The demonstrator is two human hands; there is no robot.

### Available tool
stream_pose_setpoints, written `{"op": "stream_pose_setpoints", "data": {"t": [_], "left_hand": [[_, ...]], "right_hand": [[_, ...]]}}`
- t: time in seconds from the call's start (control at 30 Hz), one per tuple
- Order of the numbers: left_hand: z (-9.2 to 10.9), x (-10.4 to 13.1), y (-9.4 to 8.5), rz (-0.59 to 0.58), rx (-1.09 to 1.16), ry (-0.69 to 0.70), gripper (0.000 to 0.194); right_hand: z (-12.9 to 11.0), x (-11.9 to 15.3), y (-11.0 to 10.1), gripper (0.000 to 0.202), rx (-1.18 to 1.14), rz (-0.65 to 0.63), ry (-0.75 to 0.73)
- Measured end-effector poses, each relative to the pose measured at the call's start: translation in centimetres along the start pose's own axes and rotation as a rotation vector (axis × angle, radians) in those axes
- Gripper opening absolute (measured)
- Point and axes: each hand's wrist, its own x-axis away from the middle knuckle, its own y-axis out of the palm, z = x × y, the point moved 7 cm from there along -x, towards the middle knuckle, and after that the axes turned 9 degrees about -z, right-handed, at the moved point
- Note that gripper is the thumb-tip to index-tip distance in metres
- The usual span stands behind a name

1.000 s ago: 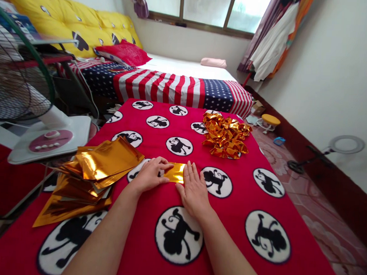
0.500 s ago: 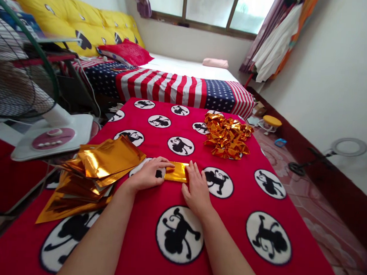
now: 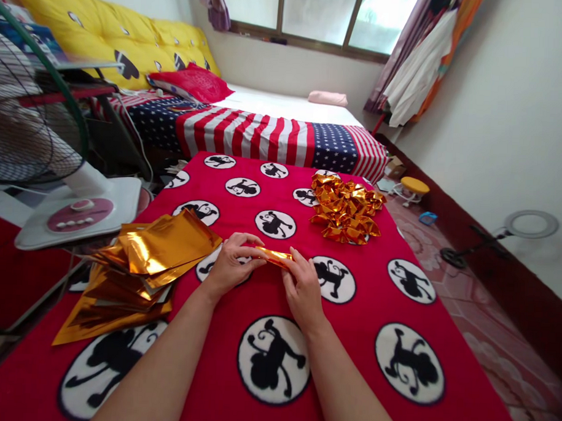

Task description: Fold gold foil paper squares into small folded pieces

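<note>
Between my hands is a narrow folded strip of gold foil paper point(image 3: 276, 256), seen nearly edge-on above the red cloth. My left hand point(image 3: 235, 262) pinches its left end between thumb and fingers. At the other end, my right hand point(image 3: 302, 285) grips the strip with its fingertips. Flat gold foil sheets point(image 3: 157, 249) lie in a loose stack left of my left hand. Several folded gold foil pieces point(image 3: 348, 207) form a heap beyond my right hand, at the right back of the cloth.
The red cloth with monkey prints point(image 3: 349, 366) covers the table. A fan point(image 3: 90, 198) stands close by its left side. Behind is a bed point(image 3: 265, 133); a yellow stool point(image 3: 414, 186) and a ring light point(image 3: 532, 224) are at the right.
The foil strip lay flat and wider under my fingers; now it is tilted up and looks narrower. My fingers have closed on both its ends.
</note>
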Motion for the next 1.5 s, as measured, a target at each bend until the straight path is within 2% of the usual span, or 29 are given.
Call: {"op": "stream_pose_setpoints", "data": {"t": [0.2, 0.47, 0.6, 0.87, 1.27, 1.5], "left_hand": [[1.2, -0.1, 0.3, -0.043, -0.091, 0.013, 0.005], [4.5, -0.2, 1.1, -0.066, -0.297, 0.109, 0.006], [5.2, -0.2, 1.8, -0.085, -0.357, 0.124, 0.005], [5.0, -0.1, 1.5, -0.055, -0.381, 0.132, 0.010], [3.4, 0.1, -0.8, 0.016, -0.405, 0.094, 0.007], [3.0, 0.2, -1.8, 0.087, -0.366, 0.094, 0.005]], "right_hand": [[-1.5, 0.1, -1.7, 0.013, -0.008, 0.198, -0.098], [-2.4, 0.1, -1.7, 0.012, 0.044, 0.182, -0.157], [-2.5, 0.1, -1.7, 0.011, 0.056, 0.179, -0.163], [-2.9, 0.0, -1.8, 0.010, 0.076, 0.180, -0.202], [-2.0, 0.0, -2.5, 0.011, 0.099, 0.182, -0.159], [-1.1, -0.1, -3.6, 0.007, 0.098, 0.273, -0.113]]}}
